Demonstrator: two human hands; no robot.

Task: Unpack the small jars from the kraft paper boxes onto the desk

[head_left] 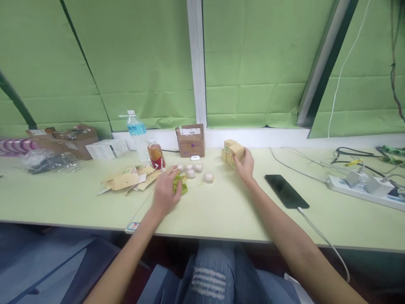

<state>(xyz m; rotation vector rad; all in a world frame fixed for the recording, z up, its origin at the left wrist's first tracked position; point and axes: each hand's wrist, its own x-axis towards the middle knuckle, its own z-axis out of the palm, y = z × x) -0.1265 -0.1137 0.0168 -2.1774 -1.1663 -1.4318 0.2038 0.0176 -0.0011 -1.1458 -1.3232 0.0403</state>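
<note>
My right hand (244, 165) is closed on a small tan box (236, 150), which rests against a little stack of similar tan boxes (228, 151) on the pale green desk (221, 211). My left hand (166, 192) hovers, slightly blurred, over a small green item (181, 185); its fingers curl toward it, but I cannot see whether they grip it. Several small round clear jars (198, 169) sit between my hands. Flattened tan cartons (131, 179) lie to the left of my left hand.
A water bottle (137, 135) and a red-labelled bottle (156, 155) stand at the back left, near an open brown shipping box (191, 141). A black phone (285, 191) on a cable lies at right, beside a power strip (363, 188) with chargers. Boxes and plastic bags (52, 159) are at the far left.
</note>
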